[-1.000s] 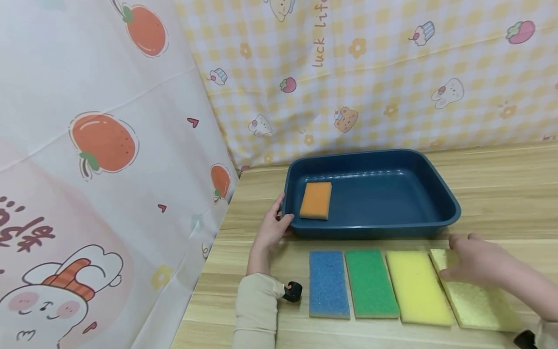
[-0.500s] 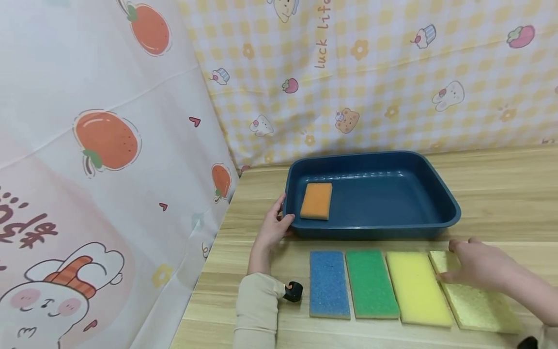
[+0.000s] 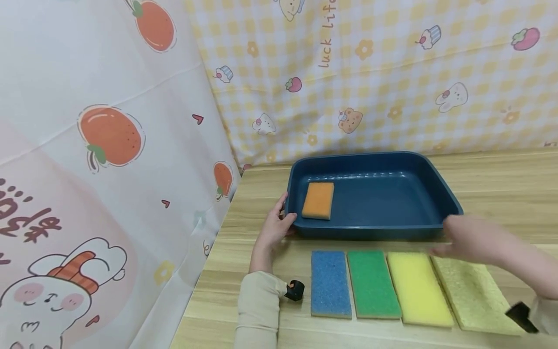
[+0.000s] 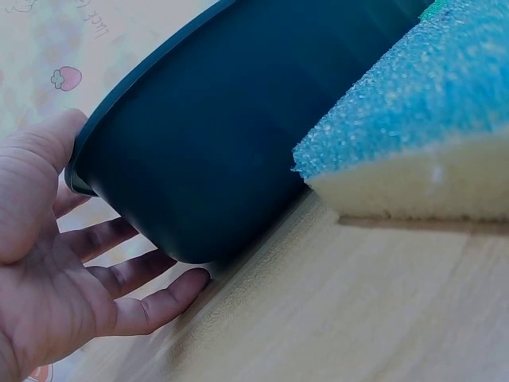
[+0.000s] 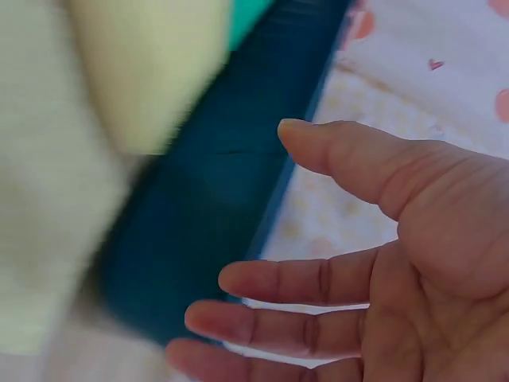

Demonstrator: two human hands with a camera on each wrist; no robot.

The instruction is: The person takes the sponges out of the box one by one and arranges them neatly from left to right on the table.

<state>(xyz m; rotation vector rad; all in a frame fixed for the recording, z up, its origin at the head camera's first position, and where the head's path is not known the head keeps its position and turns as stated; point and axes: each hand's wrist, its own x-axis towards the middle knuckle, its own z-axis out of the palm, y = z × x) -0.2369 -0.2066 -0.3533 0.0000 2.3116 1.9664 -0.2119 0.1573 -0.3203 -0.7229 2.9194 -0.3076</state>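
Observation:
A dark blue rectangular tray (image 3: 370,233) stands on the table, an orange sponge (image 3: 318,200) lying flat in its left end. At the tray's left front corner my left hand (image 3: 273,230) holds on, thumb over the rim and fingers around the outer side, as the left wrist view shows. My right hand (image 3: 472,240) is above the table by the right front corner, just beyond a pale yellow sponge (image 3: 475,300). Nothing is in it; the right wrist view shows its fingers (image 5: 274,326) extended and spread, apart from the thumb.
In front of the tray lie a blue sponge (image 3: 330,284), a green sponge (image 3: 373,284) and a bright yellow sponge (image 3: 419,289), in a row with the pale one. Patterned cloths (image 3: 375,87) hang behind and to the left of the wooden table (image 3: 514,194).
My right hand has lifted off the pale yellow sponge and shifted up towards the tray's right front corner, uncovering that sponge. My left hand keeps its place on the tray.

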